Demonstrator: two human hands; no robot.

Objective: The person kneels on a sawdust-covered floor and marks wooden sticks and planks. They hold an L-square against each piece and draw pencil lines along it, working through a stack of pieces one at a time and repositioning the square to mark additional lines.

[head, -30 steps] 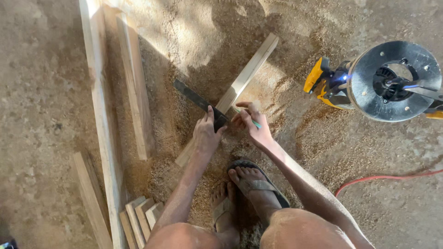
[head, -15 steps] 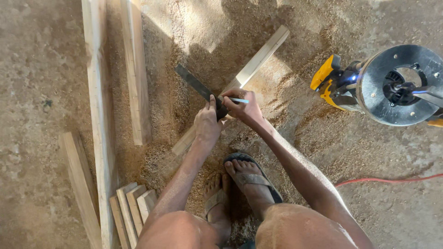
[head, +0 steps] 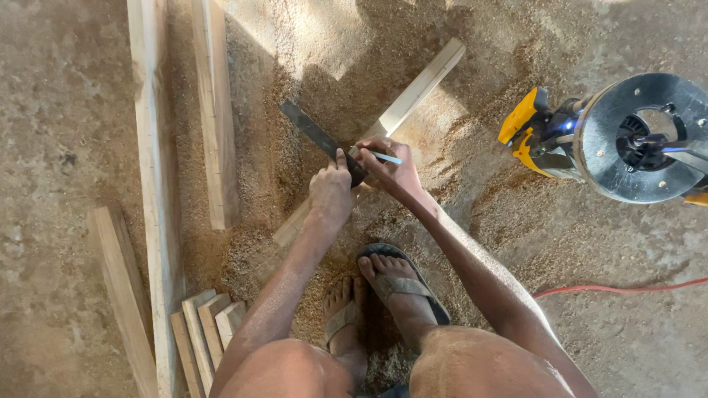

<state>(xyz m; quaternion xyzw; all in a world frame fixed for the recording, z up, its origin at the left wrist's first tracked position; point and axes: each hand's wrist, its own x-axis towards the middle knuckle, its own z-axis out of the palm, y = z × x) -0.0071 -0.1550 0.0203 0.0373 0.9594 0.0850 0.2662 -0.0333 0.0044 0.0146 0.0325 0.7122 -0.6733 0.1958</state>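
A dark try square point(head: 317, 136) is pinned on the wooden batten point(head: 413, 92) by the left hand point(head: 330, 193); a pencil point(head: 382, 156) is pinched in the right hand point(head: 391, 171).

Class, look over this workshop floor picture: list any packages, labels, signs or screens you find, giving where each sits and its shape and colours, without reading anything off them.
None in view: no package, sign, label or screen shows.
The only manufactured item is a power tool, at the right edge on the sawdust: round grey base plate, yellow and black body; any label on it is too small to tell.
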